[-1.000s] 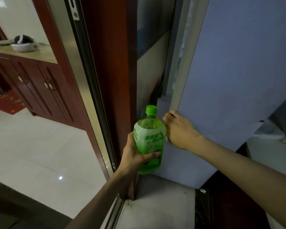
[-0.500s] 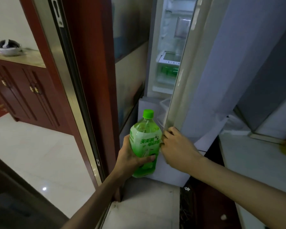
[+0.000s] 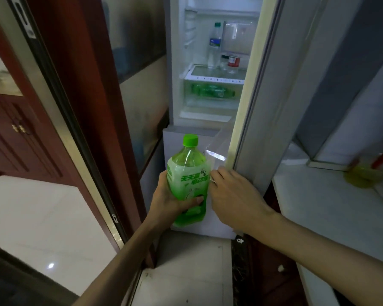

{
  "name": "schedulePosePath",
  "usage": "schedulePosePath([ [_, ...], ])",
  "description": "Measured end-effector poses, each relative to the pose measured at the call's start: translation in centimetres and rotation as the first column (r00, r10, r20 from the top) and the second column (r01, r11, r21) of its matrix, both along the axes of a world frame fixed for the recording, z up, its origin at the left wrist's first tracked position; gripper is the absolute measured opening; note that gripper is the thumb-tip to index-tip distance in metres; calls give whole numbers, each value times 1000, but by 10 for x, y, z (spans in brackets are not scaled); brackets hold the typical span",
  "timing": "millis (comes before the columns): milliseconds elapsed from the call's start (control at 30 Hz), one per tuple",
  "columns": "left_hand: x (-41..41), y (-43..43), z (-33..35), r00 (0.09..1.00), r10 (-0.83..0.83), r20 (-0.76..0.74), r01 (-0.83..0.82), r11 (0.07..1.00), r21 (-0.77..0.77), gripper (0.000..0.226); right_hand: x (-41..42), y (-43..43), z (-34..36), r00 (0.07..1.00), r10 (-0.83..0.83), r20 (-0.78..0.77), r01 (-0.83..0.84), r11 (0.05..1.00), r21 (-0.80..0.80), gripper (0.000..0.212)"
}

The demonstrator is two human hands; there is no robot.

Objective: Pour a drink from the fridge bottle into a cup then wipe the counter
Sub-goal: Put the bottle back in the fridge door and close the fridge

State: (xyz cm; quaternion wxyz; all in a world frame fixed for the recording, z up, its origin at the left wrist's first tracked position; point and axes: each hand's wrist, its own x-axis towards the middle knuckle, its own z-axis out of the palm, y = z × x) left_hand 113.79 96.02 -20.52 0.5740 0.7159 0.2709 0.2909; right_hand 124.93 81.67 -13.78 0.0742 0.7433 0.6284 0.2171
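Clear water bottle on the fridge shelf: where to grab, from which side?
Grip the water bottle round its body at the blue label, coming straight in from the front. It stands upright on the shelf, jars crowd its right side, and nothing stands before it.

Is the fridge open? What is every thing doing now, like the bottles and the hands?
fridge door: open.
green bottle: upright, cap on, in the left hand.
left hand: grips the green bottle.
right hand: holds the fridge door's edge.
clear bottle: standing on the fridge shelf, capped.
lying bottle: on its side under that shelf.
cabinet doors: closed.
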Motion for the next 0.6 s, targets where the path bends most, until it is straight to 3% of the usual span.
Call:
schedulePosePath([
  [300,39,28,21,985,-164,44,163,986,36,79,18,7,12,967,-252,-48,255,965,64,19],
  [433,63,44,34,962,-269,52,266,962,55,84,26,3,16,920,-373,-120,378,926,17,37],
  [600,90,51,52,915,-396,81,391,918,72,84,32,11,25,851,-516,-99,513,857,-55,17],
])
